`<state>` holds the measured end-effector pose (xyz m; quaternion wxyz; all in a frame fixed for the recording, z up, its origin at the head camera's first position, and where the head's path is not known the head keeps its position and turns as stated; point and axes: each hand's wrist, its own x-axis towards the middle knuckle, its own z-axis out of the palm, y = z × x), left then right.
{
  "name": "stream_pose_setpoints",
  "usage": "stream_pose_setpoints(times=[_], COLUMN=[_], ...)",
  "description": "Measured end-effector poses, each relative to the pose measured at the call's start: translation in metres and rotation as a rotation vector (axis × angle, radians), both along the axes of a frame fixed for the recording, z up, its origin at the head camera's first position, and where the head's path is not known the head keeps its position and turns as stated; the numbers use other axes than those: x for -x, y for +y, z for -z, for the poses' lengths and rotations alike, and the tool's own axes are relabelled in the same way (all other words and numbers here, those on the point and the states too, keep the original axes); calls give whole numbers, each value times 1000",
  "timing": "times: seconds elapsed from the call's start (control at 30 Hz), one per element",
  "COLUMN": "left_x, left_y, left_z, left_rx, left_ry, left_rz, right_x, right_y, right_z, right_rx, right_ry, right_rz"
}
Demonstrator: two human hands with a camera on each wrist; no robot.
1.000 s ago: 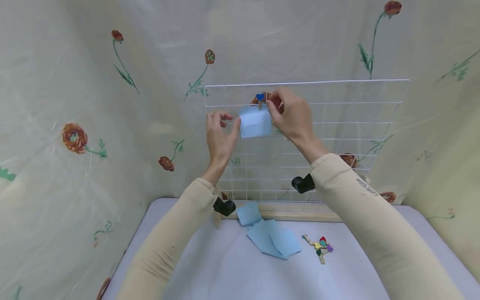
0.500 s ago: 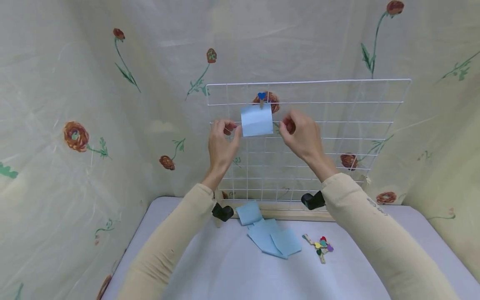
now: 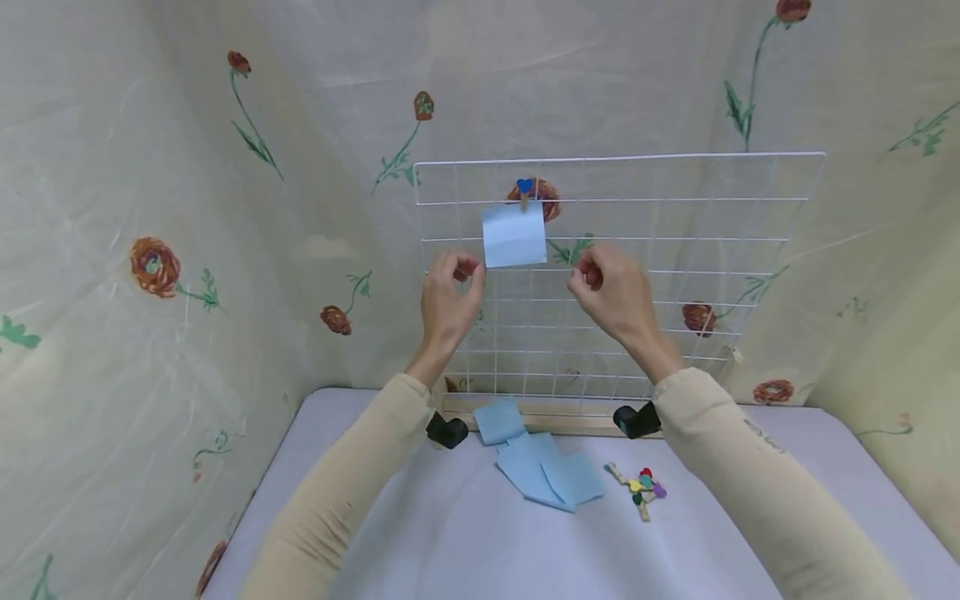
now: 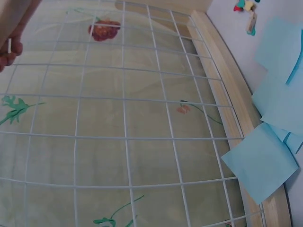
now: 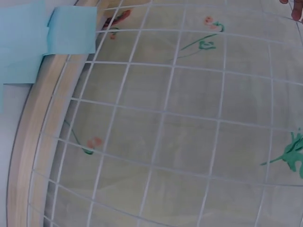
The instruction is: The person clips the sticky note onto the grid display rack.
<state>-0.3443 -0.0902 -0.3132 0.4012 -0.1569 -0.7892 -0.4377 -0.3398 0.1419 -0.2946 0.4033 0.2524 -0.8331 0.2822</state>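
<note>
A light blue sheet of note paper (image 3: 514, 235) hangs from a wire of the white grid panel (image 3: 622, 199) in the head view, held by a small wooden clothespin with a blue heart (image 3: 524, 187). My left hand (image 3: 447, 302) is beside the sheet's lower left corner, fingers loosely bent; its thumb tip is close to that corner, and contact is unclear. My right hand (image 3: 617, 293) is apart from the sheet, below and right of it, with loosely curled fingers and nothing visible in them. Part of a hand (image 4: 12, 38) shows at the left wrist view's upper left.
Several loose blue sheets (image 3: 528, 467) lie overlapping on the white table (image 3: 450, 542), one against the grid's wooden base (image 3: 570, 421). Right of them is a small pile of clothespins with coloured hearts (image 3: 639, 490). A flower-printed curtain (image 3: 315, 208) surrounds the table.
My right hand has left the clothespin and sheet, moving down and right. My left hand has lowered slightly along the sheet's left edge. The sheet stays hanging from the clothespin.
</note>
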Motion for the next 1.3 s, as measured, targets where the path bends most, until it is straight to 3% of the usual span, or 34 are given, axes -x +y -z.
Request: stream_pose_setpoints(times=[0.37, 0.83, 1.3], left_x=[-6, -10, -23], left_y=[-2, 9, 25], left_z=[21, 43, 97], left_rx=[21, 61, 84], left_ry=[-25, -77, -185], left_rz=[13, 17, 43], right_x=[-7, -18, -35], right_y=[9, 28, 42], right_z=[32, 66, 119], right_rx=[-80, -63, 24], right_ry=[-83, -157, -233], right_rz=[-6, -3, 53])
